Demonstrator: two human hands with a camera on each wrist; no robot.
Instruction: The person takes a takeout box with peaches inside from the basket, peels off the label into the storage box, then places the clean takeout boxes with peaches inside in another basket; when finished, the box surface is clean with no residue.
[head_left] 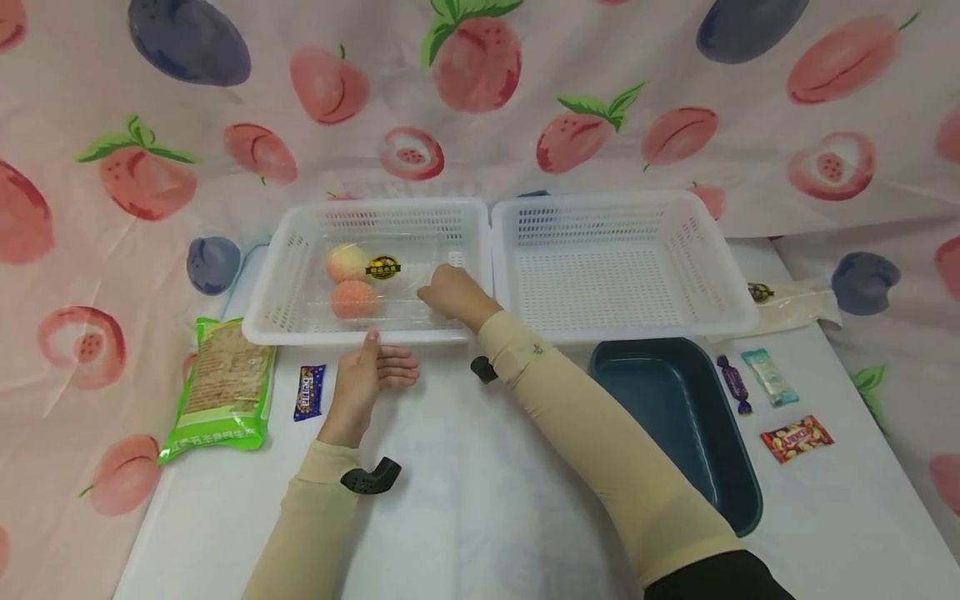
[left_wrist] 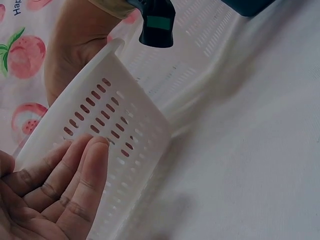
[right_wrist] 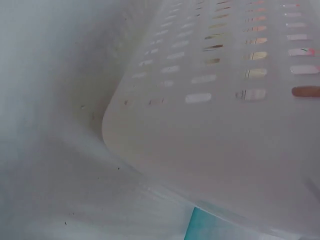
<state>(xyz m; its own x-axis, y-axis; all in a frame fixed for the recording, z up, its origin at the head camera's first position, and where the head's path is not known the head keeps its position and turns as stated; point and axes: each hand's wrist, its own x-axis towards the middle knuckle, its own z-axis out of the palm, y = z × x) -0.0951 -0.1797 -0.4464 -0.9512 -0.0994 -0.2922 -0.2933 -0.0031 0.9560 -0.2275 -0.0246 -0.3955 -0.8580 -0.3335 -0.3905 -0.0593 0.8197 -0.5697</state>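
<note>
In the head view a clear plastic box [head_left: 408,310] lies inside the left white basket [head_left: 262,321]. It has a black-and-gold label [head_left: 383,267] and shows two round peach-like fruits, one pale yellow-pink [head_left: 347,262] and one orange-pink [head_left: 355,299]. My right hand [head_left: 453,293] reaches over the basket's front rim, fingers curled, and grips the box near its right end. The fingertips are hidden beneath the hand. At the basket's front side is my left hand [head_left: 367,375], palm turned inward, thumb up by the rim. Its fingers [left_wrist: 80,185] extend beside the slotted wall in the left wrist view.
A second white basket [head_left: 622,329] adjoins on the right, with a dark teal tray [head_left: 678,400] before it. Wrapped sweets [head_left: 797,438] lie farther right. On the left are a green-edged food bag [head_left: 225,387] and a blue-wrapped sweet [head_left: 309,392]. A flat pale package [head_left: 795,306] lies behind right.
</note>
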